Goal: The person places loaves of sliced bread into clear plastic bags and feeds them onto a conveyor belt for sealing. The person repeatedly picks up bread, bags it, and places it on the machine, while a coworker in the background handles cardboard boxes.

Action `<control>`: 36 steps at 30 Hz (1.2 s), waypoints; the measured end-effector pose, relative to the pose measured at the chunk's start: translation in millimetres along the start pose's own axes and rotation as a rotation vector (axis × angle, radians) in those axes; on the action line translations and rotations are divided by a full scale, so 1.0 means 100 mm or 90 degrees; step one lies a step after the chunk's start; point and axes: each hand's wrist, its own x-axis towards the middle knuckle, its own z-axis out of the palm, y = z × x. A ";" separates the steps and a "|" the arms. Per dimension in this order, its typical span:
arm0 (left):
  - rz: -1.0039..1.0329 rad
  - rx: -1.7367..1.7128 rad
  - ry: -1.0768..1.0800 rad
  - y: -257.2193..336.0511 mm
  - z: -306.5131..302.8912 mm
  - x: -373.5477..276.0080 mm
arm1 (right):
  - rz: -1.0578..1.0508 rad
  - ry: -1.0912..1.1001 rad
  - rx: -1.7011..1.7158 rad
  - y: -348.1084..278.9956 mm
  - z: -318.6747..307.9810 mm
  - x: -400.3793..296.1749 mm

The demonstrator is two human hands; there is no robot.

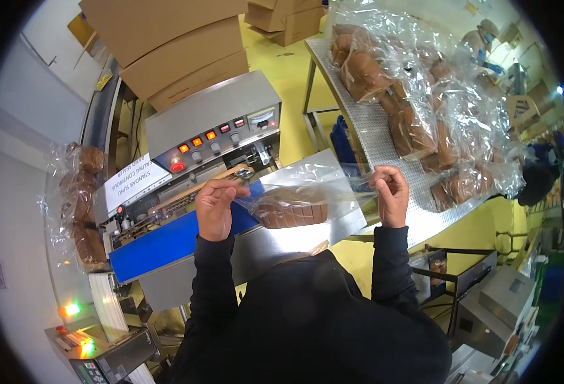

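A clear plastic bag (301,180) is stretched between my two hands, with a sliced brown loaf of bread (291,213) inside it. My left hand (218,206) pinches one end of the bag's edge beside the entry side of a continuous band sealer (215,115). The other end of that edge is between the thumb and fingers of my right hand (391,196). Below the bag lies a shiny metal plate (351,225), at the end of the sealer's blue conveyor belt (159,247).
Many bagged brown loaves (409,129) cover part of a perforated metal table (368,115) at the right. More bagged loaves (85,206) sit left of the sealer. Cardboard boxes (181,48) stand behind it. A person (479,43) works in the far right background.
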 end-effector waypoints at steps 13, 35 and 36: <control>0.028 0.211 0.005 -0.07 0.23 -0.16 | -0.017 -0.168 0.061 0.25 -0.73 0.19; -0.141 0.237 0.191 -1.44 0.10 -0.31 | 0.249 -0.270 -0.024 1.52 -0.72 0.19; -0.134 0.220 0.229 -1.48 0.16 -0.31 | 0.253 -0.257 -0.006 1.61 -0.73 0.19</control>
